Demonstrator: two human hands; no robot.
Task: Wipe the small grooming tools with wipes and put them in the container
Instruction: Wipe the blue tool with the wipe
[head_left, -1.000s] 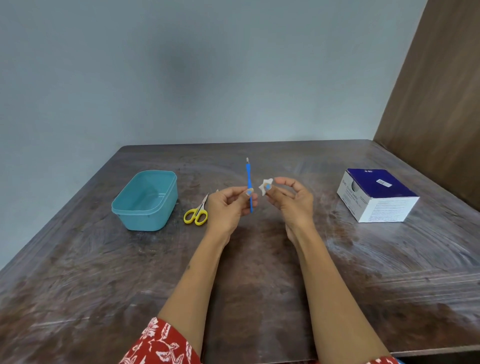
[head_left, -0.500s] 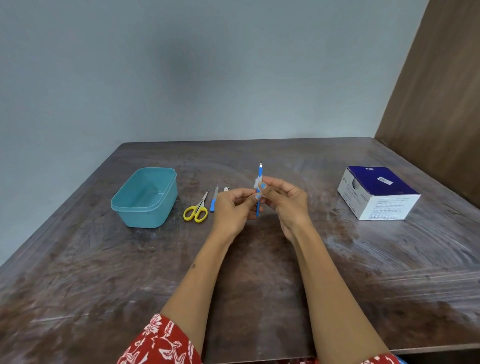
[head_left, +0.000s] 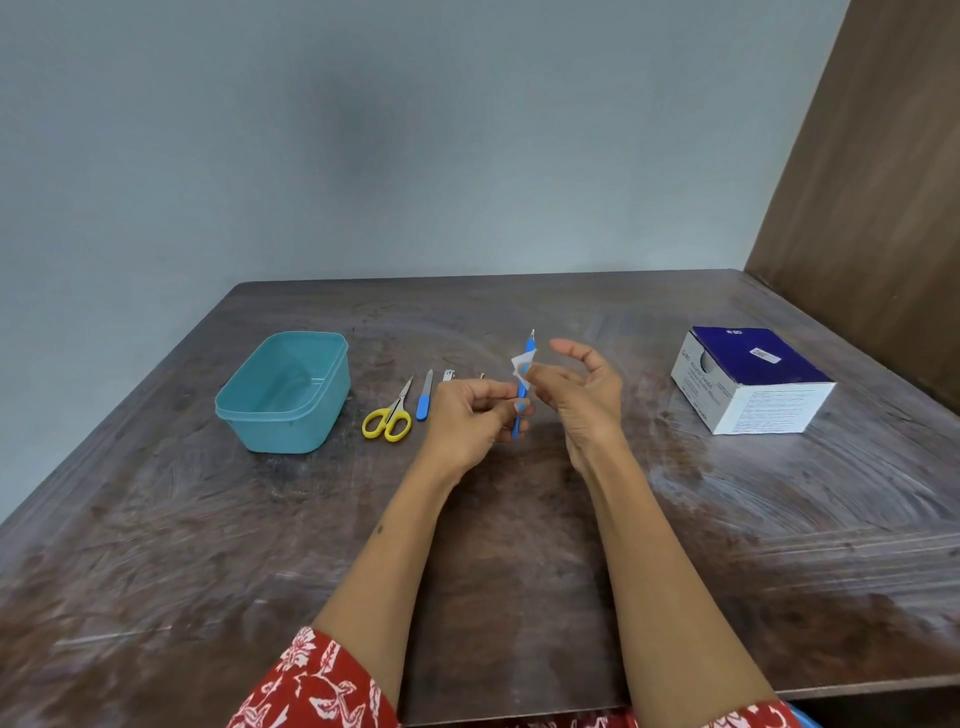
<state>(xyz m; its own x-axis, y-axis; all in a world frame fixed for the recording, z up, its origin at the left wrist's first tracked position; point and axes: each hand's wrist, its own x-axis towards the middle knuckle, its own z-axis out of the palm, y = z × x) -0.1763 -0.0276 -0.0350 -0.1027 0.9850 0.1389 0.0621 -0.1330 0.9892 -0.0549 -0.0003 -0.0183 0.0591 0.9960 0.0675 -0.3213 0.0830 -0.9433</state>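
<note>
My left hand (head_left: 470, 415) pinches the lower part of a thin blue-handled tool (head_left: 523, 384), held upright above the table with its metal tip on top. My right hand (head_left: 582, 395) pinches a small white wipe (head_left: 522, 368) against the tool's shaft, its other fingers raised and spread. On the table to the left lie yellow-handled scissors (head_left: 388, 417), a blue-handled nail file (head_left: 425, 402) and a nail clipper (head_left: 449, 374); another small tool is mostly hidden behind my left hand. The teal container (head_left: 284, 395) stands further left with nothing in it.
A white and dark-blue box (head_left: 750, 382) stands at the right of the dark wooden table (head_left: 208, 545). A brown panel (head_left: 872, 208) rises at the far right, and a grey wall stands behind the table.
My right hand brought the wipe from beside the tool onto its shaft and has slid it upward. Its free fingers have opened out. The tool now leans slightly right.
</note>
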